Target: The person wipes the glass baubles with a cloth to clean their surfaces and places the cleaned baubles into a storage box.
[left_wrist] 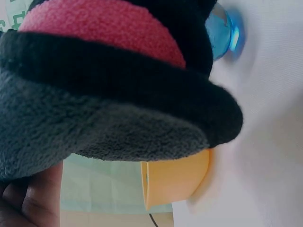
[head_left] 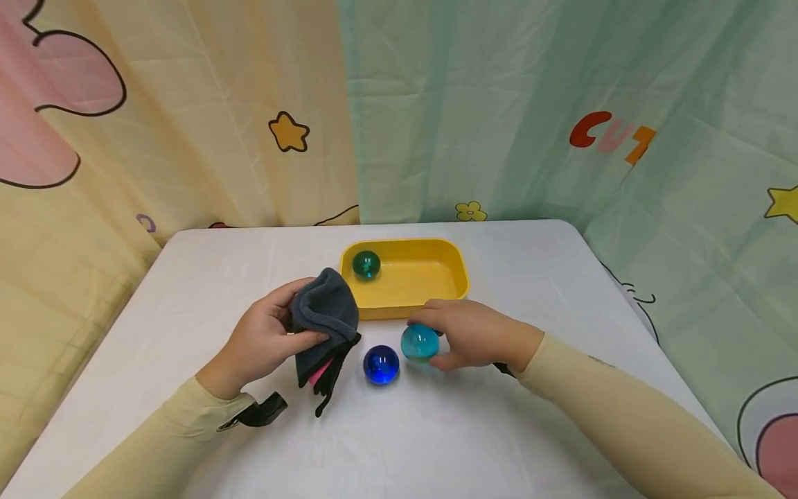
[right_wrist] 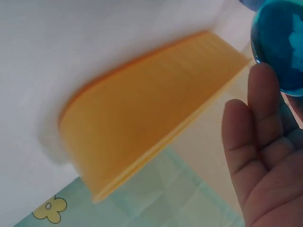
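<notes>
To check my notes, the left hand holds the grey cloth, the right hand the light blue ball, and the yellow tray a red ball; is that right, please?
Not quite: the yellow tray contains a green ball, not a red one, as the head view shows. The left hand holds the grey cloth, and the right hand holds the light blue ball.

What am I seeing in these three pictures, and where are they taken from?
No machine here, just a person's bare left hand and right hand. The wide view comes from a head camera; the next from the left wrist, the last from the right. On the white table are a yellow tray with a green ball inside and, nearer the person, a dark blue ball. The left hand holds a grey cloth with black edging; the right hand grips a light blue ball.
</notes>
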Tool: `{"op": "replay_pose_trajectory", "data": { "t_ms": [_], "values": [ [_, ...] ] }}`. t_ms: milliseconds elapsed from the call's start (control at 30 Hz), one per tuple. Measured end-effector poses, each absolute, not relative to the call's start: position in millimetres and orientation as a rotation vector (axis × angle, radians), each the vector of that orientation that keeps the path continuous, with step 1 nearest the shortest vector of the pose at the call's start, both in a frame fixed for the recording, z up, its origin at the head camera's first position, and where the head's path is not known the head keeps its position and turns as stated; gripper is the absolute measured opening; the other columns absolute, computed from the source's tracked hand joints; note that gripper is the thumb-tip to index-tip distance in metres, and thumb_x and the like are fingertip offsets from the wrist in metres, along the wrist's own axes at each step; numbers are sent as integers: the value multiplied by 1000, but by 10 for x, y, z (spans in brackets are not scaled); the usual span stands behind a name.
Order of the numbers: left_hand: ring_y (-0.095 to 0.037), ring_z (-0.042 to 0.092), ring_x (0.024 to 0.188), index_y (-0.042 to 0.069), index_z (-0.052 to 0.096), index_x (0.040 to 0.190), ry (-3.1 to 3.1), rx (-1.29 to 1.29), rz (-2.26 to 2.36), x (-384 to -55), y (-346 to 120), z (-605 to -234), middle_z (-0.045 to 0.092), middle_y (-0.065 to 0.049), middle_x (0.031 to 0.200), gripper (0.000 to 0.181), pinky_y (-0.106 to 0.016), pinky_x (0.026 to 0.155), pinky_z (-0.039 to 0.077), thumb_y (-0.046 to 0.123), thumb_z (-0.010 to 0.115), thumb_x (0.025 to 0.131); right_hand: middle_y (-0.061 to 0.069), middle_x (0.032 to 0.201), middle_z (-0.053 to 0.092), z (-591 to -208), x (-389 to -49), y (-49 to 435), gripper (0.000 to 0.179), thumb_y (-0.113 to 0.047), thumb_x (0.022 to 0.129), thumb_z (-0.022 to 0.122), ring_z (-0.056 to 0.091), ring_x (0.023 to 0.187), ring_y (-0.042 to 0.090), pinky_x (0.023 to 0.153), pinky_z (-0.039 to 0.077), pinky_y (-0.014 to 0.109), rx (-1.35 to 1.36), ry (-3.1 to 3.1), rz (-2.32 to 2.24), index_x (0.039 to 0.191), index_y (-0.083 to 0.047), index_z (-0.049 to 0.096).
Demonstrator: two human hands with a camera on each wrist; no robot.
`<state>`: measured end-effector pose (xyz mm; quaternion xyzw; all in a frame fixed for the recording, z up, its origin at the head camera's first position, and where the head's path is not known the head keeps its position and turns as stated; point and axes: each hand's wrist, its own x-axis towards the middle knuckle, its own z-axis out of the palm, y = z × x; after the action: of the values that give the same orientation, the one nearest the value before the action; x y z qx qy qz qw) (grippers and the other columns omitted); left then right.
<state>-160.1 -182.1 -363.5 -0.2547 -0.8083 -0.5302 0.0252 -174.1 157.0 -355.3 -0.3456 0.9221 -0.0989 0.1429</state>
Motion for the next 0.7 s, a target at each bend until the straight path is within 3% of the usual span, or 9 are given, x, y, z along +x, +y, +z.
{"op": "replay_pose_trajectory", "data": {
  "t_ms": [700],
  "values": [
    [-17, 72, 89, 8, 52, 152, -2540, -944, -1693, -1584, -1503, -3583, 71, -15, 129, 75, -28, 81, 63, 3, 86, 85, 7, 129, 66, -3346, -1656, 1236, 65, -19, 86, 89, 65, 113, 17, 92, 62, 27, -1471, 2824, -928, 143, -7, 60]
  ]
}}
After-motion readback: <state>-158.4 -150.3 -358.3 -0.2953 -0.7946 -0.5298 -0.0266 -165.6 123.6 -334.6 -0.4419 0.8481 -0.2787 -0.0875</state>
